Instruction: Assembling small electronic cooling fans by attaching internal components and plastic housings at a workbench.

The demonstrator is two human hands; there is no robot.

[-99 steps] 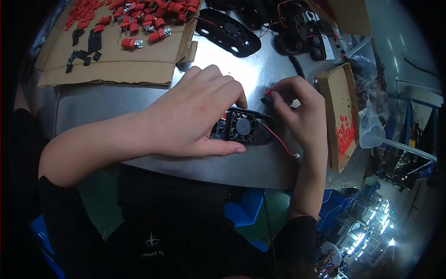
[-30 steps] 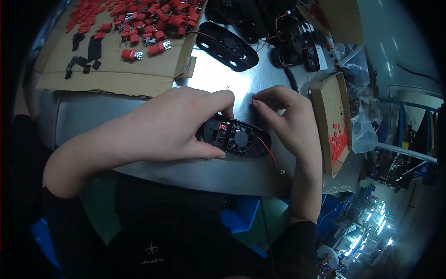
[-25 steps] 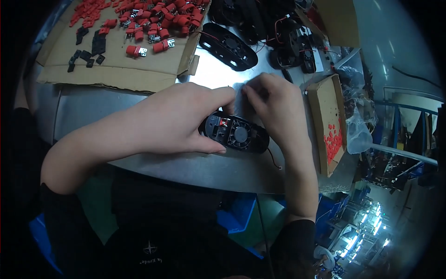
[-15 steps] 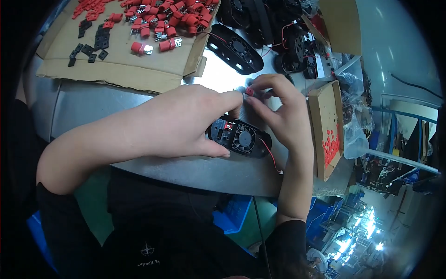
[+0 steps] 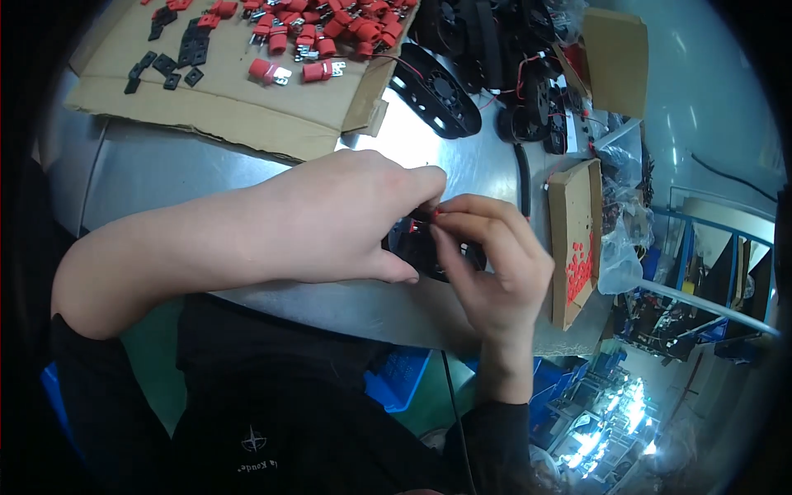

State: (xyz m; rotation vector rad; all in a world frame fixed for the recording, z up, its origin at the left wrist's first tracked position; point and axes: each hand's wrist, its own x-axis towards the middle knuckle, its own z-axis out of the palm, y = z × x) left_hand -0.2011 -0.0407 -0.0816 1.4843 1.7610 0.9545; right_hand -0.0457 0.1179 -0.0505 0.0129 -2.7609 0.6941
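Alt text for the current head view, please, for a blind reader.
A person's left hand grips a black housing on a metal table while the right hand pinches a tiny red piece close to it. Beyond are a cardboard tray of red-and-metal parts and black fan housings; right, a box of red bits.

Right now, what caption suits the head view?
Left hand grips a black plastic housing; right hand pinches a small red part near its far edge.

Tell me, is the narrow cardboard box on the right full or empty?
Neither: the narrow cardboard box is partly filled. Small red pieces gather toward its near end, while mostly bare cardboard shows at its far end.
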